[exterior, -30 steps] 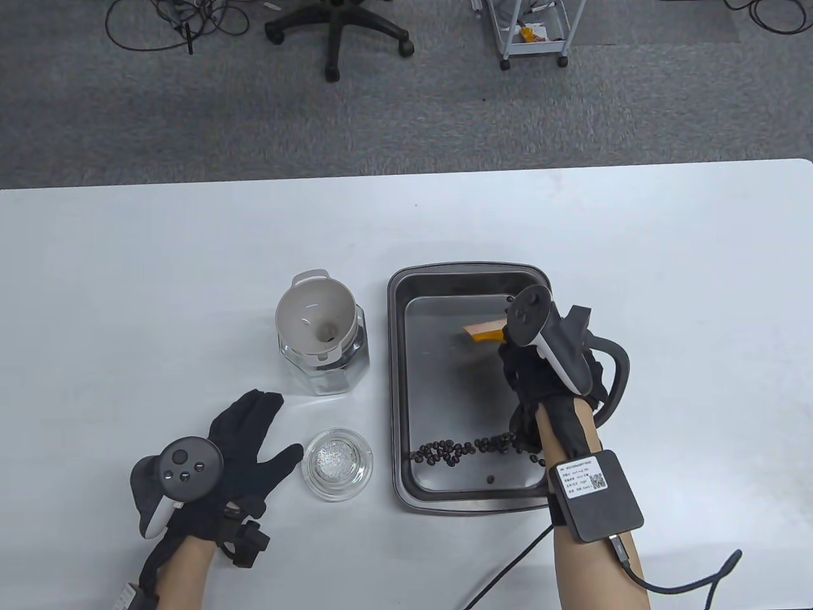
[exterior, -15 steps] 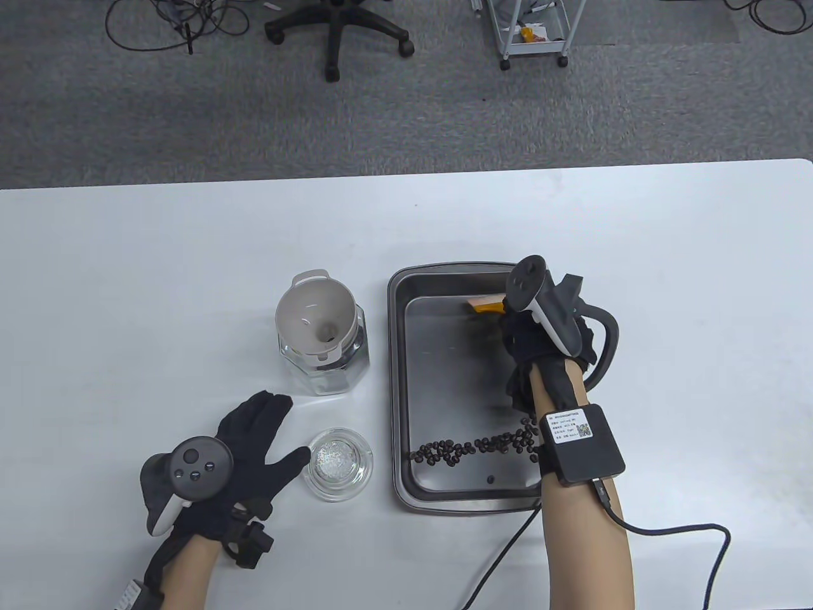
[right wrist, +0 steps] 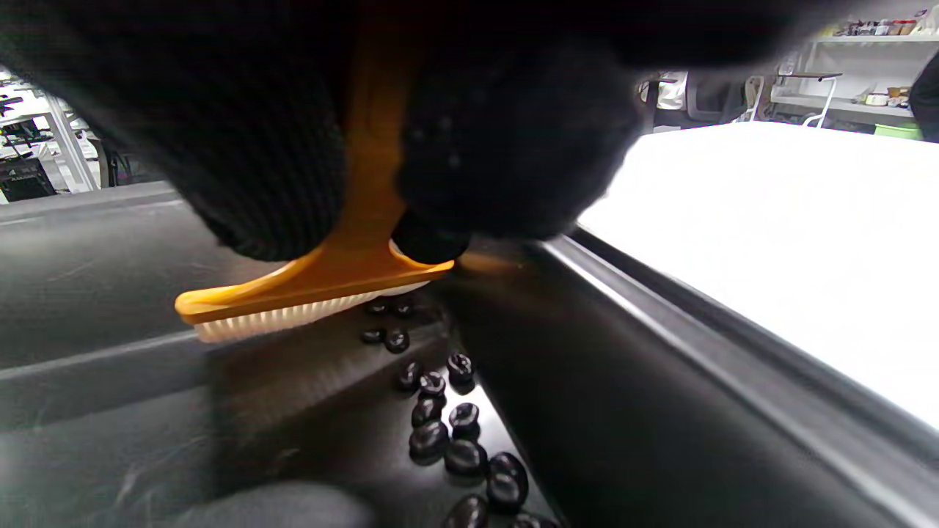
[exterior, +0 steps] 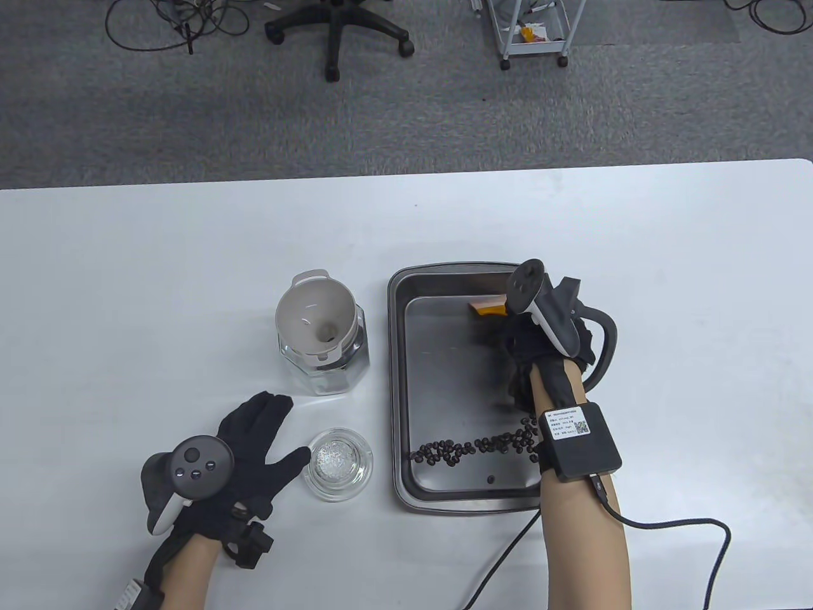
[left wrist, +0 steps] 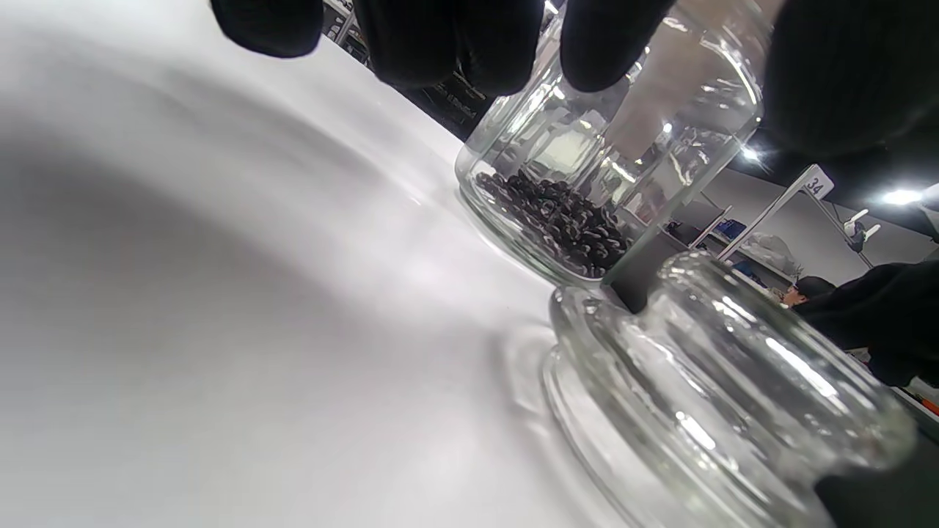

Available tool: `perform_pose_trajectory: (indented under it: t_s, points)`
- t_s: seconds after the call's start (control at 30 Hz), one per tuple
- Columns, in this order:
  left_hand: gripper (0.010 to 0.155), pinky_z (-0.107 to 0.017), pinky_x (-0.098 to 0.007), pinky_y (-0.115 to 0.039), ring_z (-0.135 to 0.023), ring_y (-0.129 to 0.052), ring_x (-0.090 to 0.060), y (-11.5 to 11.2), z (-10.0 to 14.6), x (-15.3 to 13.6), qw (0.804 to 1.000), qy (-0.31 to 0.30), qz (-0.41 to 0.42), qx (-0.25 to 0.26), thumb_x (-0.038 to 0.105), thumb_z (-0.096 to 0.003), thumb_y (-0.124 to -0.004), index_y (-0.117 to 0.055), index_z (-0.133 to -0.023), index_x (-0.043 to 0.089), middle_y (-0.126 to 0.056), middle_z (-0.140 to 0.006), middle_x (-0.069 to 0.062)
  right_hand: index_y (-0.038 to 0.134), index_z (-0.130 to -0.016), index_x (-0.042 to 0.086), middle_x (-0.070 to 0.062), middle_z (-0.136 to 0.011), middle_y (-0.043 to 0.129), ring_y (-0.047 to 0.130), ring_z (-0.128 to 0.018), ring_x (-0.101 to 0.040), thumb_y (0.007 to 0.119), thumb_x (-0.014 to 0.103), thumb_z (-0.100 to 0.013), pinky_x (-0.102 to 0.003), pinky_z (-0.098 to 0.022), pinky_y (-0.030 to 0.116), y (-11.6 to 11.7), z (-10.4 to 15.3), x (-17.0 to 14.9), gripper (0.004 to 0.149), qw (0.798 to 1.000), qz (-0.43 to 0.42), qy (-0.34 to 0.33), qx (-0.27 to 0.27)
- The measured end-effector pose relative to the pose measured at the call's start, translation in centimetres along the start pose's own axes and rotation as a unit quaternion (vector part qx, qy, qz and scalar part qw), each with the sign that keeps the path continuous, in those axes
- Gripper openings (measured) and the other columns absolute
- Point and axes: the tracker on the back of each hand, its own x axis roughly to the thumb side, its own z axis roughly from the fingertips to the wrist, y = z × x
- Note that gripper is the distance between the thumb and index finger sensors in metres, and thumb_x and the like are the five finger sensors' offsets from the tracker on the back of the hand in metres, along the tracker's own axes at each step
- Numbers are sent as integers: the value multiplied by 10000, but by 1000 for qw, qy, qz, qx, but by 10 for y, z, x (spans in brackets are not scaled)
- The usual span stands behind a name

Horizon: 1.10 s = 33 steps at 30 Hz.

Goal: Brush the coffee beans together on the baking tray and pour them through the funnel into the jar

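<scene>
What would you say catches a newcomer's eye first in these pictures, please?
Probably the right hand over the far end of the dark baking tray, gripping an orange brush with pale bristles beside a string of coffee beans along the tray's right wall. Next, the white funnel seated in the glass jar, which already holds some beans, left of the tray.

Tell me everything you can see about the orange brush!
The brush looks like orange plastic, with a flat handle widening into a long head and a row of short whitish bristles underneath. The right hand holds its handle in a closed grip, fingers wrapped round it. It is at the far end of the metal tray, near the right wall, bristles pointing down at the tray floor. A few coffee beans lie right by the bristles.
</scene>
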Motion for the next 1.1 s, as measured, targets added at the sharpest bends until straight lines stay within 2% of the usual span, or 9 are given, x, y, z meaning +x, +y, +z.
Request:
perform_pose_trajectory:
  t_s: [0.53, 0.83, 1.1]
  points:
    - [829, -801, -630, -486, -1144, -518, -330, 1, -1, -1, 1000, 3, 8, -1, 774, -433, -813, -487, -1114, 433, -494, -1239, 23, 1024, -702, 356, -19, -591, 1219, 1007, -218, -106, 974, 469, -396, -202, -45, 866, 6, 17, -3, 330, 999, 20, 5, 30]
    - [828, -802, -629, -486, -1145, -518, -329, 1, -1, -1, 1000, 2, 11, -1, 774, -433, -813, -487, -1114, 434, -494, -1239, 22, 1026, -698, 357, -52, -635, 1195, 1006, -213, -101, 973, 469, -397, -202, -44, 866, 9, 43, -11, 325, 998, 31, 10, 47]
    - [826, -802, -628, -487, -1145, -519, -328, 2, -1, -2, 1000, 2, 10, 1, 773, -435, -812, -487, -1114, 433, -494, -1240, 23, 1032, -693, 343, -104, -610, 1208, 1006, -212, -103, 977, 463, -395, -204, -43, 866, 16, 71, -23, 326, 998, 28, 17, 56]
